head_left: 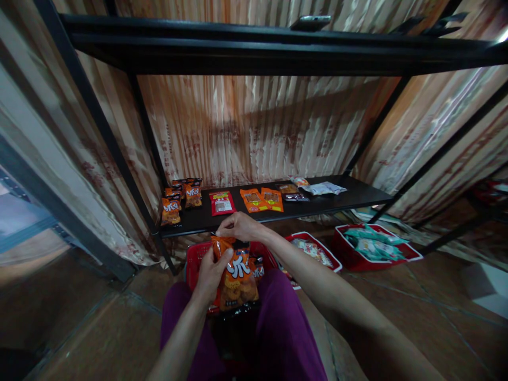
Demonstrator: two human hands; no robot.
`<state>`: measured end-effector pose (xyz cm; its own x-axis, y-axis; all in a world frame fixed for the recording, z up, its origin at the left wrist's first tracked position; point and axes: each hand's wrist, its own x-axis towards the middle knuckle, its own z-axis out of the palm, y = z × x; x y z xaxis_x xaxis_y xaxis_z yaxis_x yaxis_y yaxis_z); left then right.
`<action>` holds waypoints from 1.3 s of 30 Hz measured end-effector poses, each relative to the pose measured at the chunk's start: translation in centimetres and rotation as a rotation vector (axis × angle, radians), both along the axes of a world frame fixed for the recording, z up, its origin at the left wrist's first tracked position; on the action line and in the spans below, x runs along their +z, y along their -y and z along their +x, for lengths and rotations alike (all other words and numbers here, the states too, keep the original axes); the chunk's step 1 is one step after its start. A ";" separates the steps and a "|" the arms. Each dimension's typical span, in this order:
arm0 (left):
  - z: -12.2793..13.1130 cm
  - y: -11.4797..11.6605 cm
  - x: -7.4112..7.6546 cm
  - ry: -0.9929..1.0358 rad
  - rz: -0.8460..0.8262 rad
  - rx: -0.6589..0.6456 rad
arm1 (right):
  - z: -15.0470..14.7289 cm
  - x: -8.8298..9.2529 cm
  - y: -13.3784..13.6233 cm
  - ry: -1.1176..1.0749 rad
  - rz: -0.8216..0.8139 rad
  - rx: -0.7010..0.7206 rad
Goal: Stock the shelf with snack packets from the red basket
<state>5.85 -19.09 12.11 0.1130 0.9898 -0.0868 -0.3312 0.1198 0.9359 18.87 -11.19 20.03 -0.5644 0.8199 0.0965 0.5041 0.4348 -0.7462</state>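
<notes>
Left hand (210,270) has a snack bag (238,272) gripped by its side, right hand (240,226) is pinching it up top. Bag's between the knees, over a red basket (194,258). From it, the shelf (193,217) has smaller-looking bags (171,210) at 11 o'clock and orange packets (262,200) around 1; green packs (375,244) sit at 3.

Head camera: sat on the wearer's head, facing forward and down over the purple trousers (289,323).
Close by: the left hand (212,270) and right hand (242,225) showed just below mid-picture.
Lower shelf (195,218): lay farther off, viewed from above.
Upper shelf (238,39): crossed near the top edge, its underside showing.
Straight ahead: draped sheeting (238,116) was faced nearly head-on.
</notes>
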 end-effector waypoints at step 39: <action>-1.7 -1.9 2.1 0.323 -0.262 0.425 | 0.8 -4.1 0.4 -0.517 -0.244 -0.271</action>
<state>4.20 -17.19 14.24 -0.2271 0.9044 -0.3612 -0.6636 0.1278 0.7371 19.66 -11.62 15.95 -0.2639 0.9600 0.0935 0.1203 0.1289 -0.9843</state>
